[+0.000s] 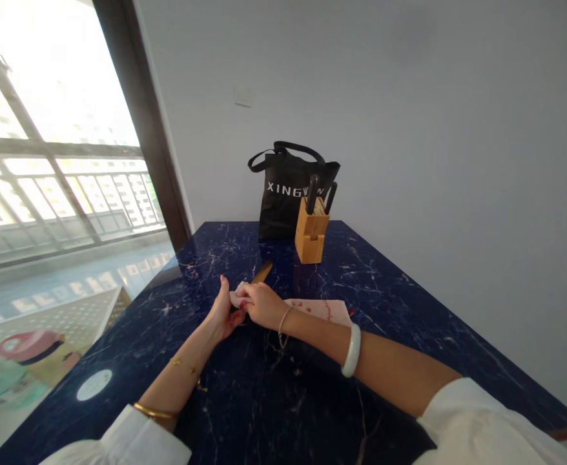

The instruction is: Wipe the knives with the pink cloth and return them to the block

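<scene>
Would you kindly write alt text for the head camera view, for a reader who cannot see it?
Two bare hands meet on a dark blue marbled table: the left hand and right hand pinch a pale cloth around a knife whose golden blade points away. Behind stand a wooden knife block and a black tote bag; a red-stained cloth lies beside the right wrist.

We are in a home, likely a high-rise flat: a dark blue marble table (385,271) against a plain wall, a wooden knife block (310,231) at its far end, a tall window (55,148) on the left facing apartment blocks.
</scene>
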